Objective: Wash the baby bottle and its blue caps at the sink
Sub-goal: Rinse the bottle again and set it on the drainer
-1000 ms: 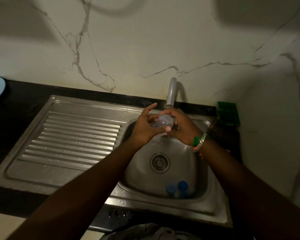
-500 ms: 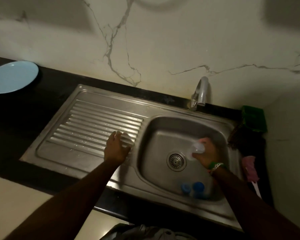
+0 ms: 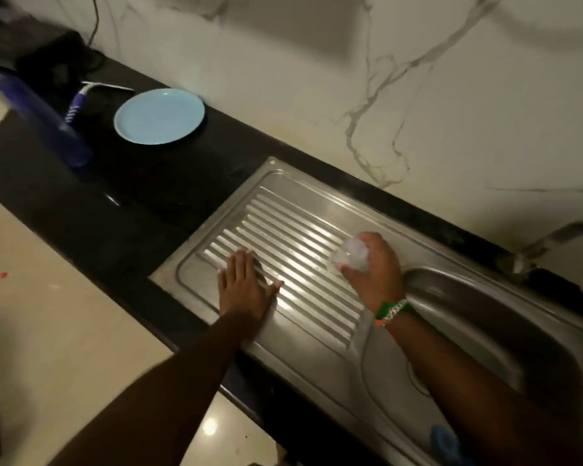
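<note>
While blurred—bottle [image 3: 352, 254] in right hand [image 3: 376, 277]

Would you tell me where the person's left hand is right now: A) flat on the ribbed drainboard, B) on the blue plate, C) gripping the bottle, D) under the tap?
A: the left hand lies flat, fingers straight, on the ribbed drainboard.

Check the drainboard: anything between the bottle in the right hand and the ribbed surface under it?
Nothing visible. The right hand grips the clear baby bottle over bare ribs of the drainboard. The left hand lies flat on the ribs further left, apart from the bottle.
</note>
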{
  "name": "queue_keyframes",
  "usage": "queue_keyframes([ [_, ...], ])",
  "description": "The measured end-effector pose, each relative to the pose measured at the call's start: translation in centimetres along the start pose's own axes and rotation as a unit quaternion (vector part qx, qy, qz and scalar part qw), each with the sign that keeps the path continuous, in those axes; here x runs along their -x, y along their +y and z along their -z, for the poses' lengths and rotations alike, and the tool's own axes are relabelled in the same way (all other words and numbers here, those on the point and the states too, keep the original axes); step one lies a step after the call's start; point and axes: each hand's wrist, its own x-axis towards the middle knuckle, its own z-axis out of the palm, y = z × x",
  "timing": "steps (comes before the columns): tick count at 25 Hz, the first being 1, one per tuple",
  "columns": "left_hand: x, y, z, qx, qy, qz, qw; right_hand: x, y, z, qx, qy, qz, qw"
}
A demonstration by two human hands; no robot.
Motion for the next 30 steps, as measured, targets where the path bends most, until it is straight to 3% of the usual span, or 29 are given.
queue_keyframes([
  [3, 0.2, -0.1, -1.0, -0.026, 0.009, 0.031, 0.999, -4.0, -4.4, -5.7, 0.01, -0.05, 0.061, 0.997],
  [9, -0.4, -0.4, -1.9, -0.054, 0.008, 0.045, 0.997, -8.0, -8.5, -12.3, 0.149, -0.105, 0.168, 0.969],
  [19, -0.5, -0.8, -3.0, -0.065, 0.037, 0.037, 0.996, -10.1, -8.3, -15.2, 0.229, -0.128, 0.199, 0.944],
  [23, -0.6, -0.8, -3.1, -0.065, 0.035, 0.042, 0.996, -10.1, -8.3, -15.3, 0.27, -0.144, 0.172, 0.936],
  [30, 0.2, 0.3, -1.9, -0.036, -0.015, 0.061, 0.997, -8.6, -8.4, -12.0, 0.22, -0.119, 0.167, 0.954],
])
